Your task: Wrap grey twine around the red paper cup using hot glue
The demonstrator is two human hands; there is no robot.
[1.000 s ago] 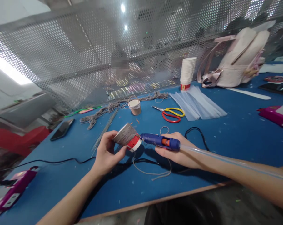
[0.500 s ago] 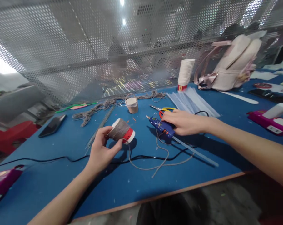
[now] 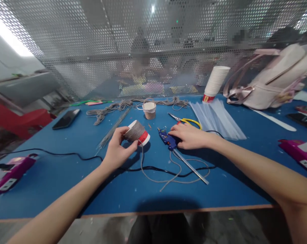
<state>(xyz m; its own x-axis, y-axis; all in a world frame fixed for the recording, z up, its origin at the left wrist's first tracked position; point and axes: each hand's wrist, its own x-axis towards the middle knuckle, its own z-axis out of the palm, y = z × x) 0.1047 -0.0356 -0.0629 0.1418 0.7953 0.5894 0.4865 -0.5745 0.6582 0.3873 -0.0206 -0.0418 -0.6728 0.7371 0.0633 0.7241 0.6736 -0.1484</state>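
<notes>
Tilted on its side, a paper cup [image 3: 137, 131] wound with grey cord is gripped by my left hand [image 3: 120, 149], thumb below and fingers around its rim end. A red band and white base show at the cup's right end. From it a loose grey cord [image 3: 153, 180] trails across the table. My right hand [image 3: 187, 136] is closed round the handle of a blue glue gun [image 3: 168, 139], low at the table; its fingers are partly hidden. A clear glue stick [image 3: 191, 166] pokes out of the gun's back. Yellow-handled scissors [image 3: 191, 122] lie just beyond that hand.
A small cord-wrapped cup [image 3: 149, 111] stands behind. Further back are bundled cord [image 3: 105, 110], clear glue sticks [image 3: 217, 118], stacked paper cups [image 3: 216, 84] and a pale backpack [image 3: 265, 88]. A phone [image 3: 66, 119], a black cable [image 3: 74, 154] and purple power strips [image 3: 15, 173] lie around.
My right hand has lowered the glue gun toward the table and turned it, so its glue stick points more toward me. My left hand still holds the cup. The view has shifted left.
</notes>
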